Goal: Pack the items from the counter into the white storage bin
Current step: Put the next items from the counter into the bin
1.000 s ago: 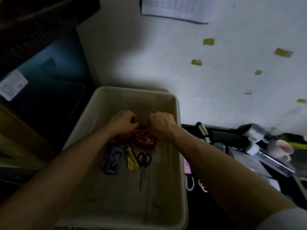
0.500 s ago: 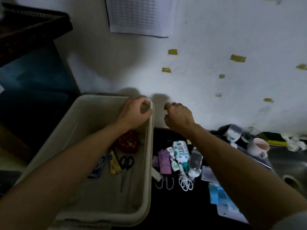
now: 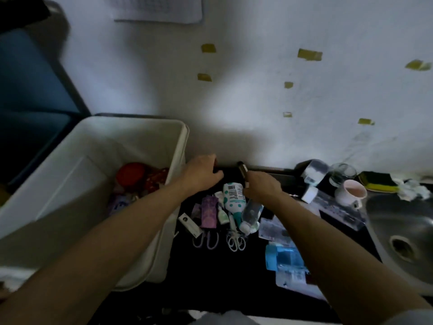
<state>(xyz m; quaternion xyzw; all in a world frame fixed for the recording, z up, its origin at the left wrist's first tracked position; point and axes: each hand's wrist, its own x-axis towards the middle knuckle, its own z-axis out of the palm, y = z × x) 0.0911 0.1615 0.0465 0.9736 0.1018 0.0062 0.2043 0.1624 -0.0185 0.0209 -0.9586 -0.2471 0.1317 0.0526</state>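
Observation:
The white storage bin (image 3: 183, 146) stands at the left, with red items (image 3: 131, 174) and a purple pack (image 3: 118, 204) inside. On the black counter (image 3: 206, 273) to its right lie a white dotted bottle (image 3: 233, 195), a clear bottle (image 3: 251, 212), a purple packet (image 3: 208, 212), lilac-handled scissors (image 3: 206, 239), white scissors (image 3: 235, 240) and a blue pack (image 3: 283, 254). My left hand (image 3: 201, 174) rests curled on the counter by the wall, just right of the bin; what lies under it is hidden. My right hand (image 3: 262, 188) grips the near end of a dark slim cylinder (image 3: 242, 171).
A steel sink (image 3: 403, 231) is at the right, with a pink mug (image 3: 350, 192), a glass (image 3: 342, 174), a sponge (image 3: 377, 181) and a tape roll (image 3: 314, 171) behind it. The wall (image 3: 257, 102) rises right behind the counter. A blue container (image 3: 28, 90) sits left of the bin.
Both hands left the bin and moved right onto the counter. The right hand closed on the dark cylinder. The red items stay in the bin.

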